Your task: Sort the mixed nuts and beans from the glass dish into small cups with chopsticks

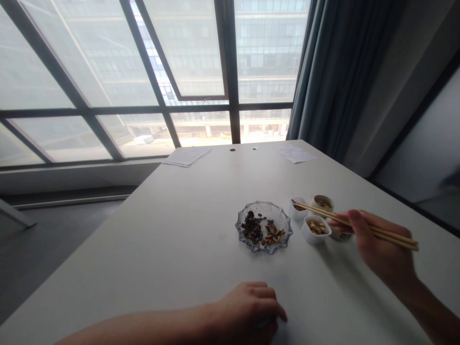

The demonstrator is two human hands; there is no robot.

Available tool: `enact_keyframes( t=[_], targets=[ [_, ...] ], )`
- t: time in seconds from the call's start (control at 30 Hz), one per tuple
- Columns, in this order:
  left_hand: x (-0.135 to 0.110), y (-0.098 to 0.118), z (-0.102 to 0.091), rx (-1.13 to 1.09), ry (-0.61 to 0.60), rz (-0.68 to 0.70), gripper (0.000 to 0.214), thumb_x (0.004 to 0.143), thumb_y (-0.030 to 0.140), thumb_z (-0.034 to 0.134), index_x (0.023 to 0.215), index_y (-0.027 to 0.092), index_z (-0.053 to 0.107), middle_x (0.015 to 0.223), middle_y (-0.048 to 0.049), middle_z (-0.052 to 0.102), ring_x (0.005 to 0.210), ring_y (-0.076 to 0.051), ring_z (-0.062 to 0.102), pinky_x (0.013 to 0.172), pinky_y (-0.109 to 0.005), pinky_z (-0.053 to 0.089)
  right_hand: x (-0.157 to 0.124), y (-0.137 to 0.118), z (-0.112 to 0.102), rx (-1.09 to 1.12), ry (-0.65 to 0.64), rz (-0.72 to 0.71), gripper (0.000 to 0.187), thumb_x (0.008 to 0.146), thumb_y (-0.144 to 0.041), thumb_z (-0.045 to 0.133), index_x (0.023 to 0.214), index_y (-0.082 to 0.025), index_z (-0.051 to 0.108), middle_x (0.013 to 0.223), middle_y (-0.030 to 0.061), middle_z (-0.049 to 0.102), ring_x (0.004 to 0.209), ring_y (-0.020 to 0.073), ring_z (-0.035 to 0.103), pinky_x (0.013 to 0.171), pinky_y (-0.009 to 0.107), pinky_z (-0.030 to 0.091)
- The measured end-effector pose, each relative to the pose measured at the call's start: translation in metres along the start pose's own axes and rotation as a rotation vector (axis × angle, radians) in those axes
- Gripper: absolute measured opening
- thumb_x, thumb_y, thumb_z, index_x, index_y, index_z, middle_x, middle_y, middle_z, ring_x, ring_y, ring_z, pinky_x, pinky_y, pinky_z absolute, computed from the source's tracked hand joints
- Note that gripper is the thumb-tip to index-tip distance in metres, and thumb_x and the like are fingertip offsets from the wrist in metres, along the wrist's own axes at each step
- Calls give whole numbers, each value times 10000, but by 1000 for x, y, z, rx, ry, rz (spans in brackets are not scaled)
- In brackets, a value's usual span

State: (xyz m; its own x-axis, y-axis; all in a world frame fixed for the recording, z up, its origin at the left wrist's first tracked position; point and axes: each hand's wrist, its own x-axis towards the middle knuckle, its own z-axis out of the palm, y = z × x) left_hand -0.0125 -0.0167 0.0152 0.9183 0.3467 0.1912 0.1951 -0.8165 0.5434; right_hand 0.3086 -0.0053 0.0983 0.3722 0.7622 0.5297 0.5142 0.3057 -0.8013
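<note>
My right hand [381,249] grips a pair of wooden chopsticks [338,220], whose tips reach over a small white cup [297,211] at the back left of a cluster of little cups. A second white cup [316,231] holds pale nuts, and a round cup [322,203] stands behind it. Left of the cups sits a scalloped glass dish [264,226] with dark beans and brown seeds in it. My left hand [251,309] rests on the white table [179,249] near its front edge, fingers curled under; what lies beneath them is hidden.
Sheets of paper [187,155] lie at the table's far left corner and more paper [296,153] at the far right. Big windows [143,72] and a dark curtain [341,72] stand behind the table. Grey floor lies to the left.
</note>
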Motion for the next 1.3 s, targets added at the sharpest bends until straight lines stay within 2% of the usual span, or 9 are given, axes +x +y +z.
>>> enact_keyframes(
  t=[0.1,0.2,0.27,0.47,0.57,0.77,0.97,1.1,1.3],
  targets=[
    [1,0,0,0,1,-5,273,902,103,647,1138,227,703,937,-43,750,852,-200,727,849,-251,599,1,3,-13,-31,-47,21,336,976,-562,732,932,-245,836,812,61,847,675,260,826,659,354,701],
    [1,0,0,-15,26,-8,285,894,91,645,1136,226,710,935,-43,747,855,-198,723,852,-248,598,-2,-2,-12,-20,-67,1,330,989,-554,717,914,-255,835,793,42,840,676,244,821,651,331,693],
    [1,0,0,-23,33,6,274,902,100,642,1138,223,711,936,-46,748,851,-197,721,851,-248,599,-6,-9,-5,-1,-112,-26,315,1002,-529,711,904,-258,836,803,38,838,689,231,818,674,316,688],
    [2,-3,0,-8,6,9,249,911,124,651,1133,226,699,935,-45,754,848,-201,722,846,-250,601,-16,-21,31,66,-408,-4,394,1032,-538,664,859,-220,819,754,53,807,652,209,790,612,287,656],
    [1,-1,0,-1,11,11,253,908,119,649,1132,228,695,942,-44,758,849,-201,724,849,-251,601,-18,-18,45,45,-441,45,475,1032,-592,636,803,-208,798,739,66,797,644,212,782,603,293,653],
    [1,0,0,5,5,6,245,919,127,640,1134,233,687,946,-47,756,853,-204,729,852,-260,602,-19,-12,48,100,-329,78,449,1017,-575,674,796,-206,805,760,83,823,643,233,804,603,308,675],
    [1,-1,1,0,11,9,257,905,115,652,1130,231,699,945,-45,758,853,-201,728,843,-249,598,-3,-26,24,68,-123,-3,391,990,-566,714,870,-214,832,779,83,839,654,255,821,624,341,698],
    [1,-2,1,10,9,5,280,886,95,659,1129,226,701,943,-42,754,853,-201,726,844,-248,594,9,-23,9,-37,14,-37,403,1008,-579,681,860,-233,824,793,77,842,681,257,825,678,353,694],
    [1,-2,0,0,-6,14,271,908,112,631,1144,234,682,940,-49,751,847,-205,726,837,-258,598,13,-7,8,-53,-59,-17,388,982,-588,714,887,-227,821,792,76,841,676,259,824,626,336,673]
  ],
)
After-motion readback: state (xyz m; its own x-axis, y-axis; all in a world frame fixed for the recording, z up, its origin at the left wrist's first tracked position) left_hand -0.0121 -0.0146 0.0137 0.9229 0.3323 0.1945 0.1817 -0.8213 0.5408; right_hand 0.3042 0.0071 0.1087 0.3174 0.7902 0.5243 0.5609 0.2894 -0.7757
